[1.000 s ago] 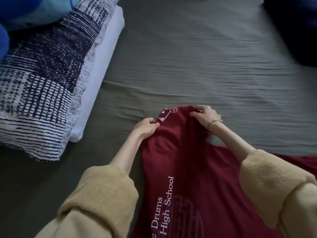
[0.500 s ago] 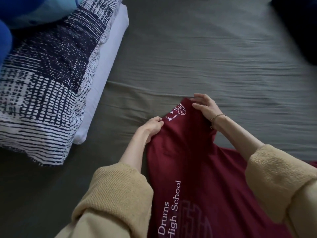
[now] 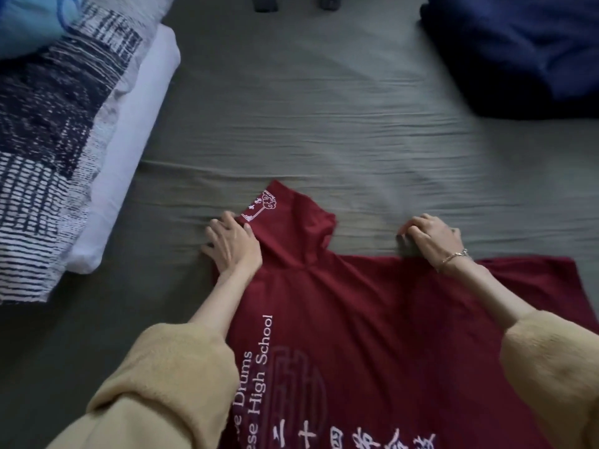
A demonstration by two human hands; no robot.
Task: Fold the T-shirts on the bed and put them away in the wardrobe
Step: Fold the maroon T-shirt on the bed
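A dark red T-shirt [image 3: 372, 319] with white lettering lies spread on the grey-green bed sheet [image 3: 324, 124]. One sleeve [image 3: 288, 222], which carries a small white emblem, points away from me. My left hand [image 3: 231, 243] presses flat with spread fingers on the shirt's left edge, just beside that sleeve. My right hand [image 3: 431, 238] sits on the shirt's upper edge further right. Its fingers are curled there and appear to grip the fabric, which is hidden beneath them. Both forearms wear yellow knit sleeves.
A black-and-white patterned pillow [image 3: 48, 140] on a white pillow [image 3: 129, 150] lies at the left, with a light blue item [image 3: 29, 21] behind it. Dark blue bedding [image 3: 518, 50] fills the top right. Two small dark objects [image 3: 265, 3] sit at the far edge.
My right hand let go of the sleeve and moved right along the shirt's upper edge. The shirt now lies wider and flatter. My left hand has flattened onto the left edge.
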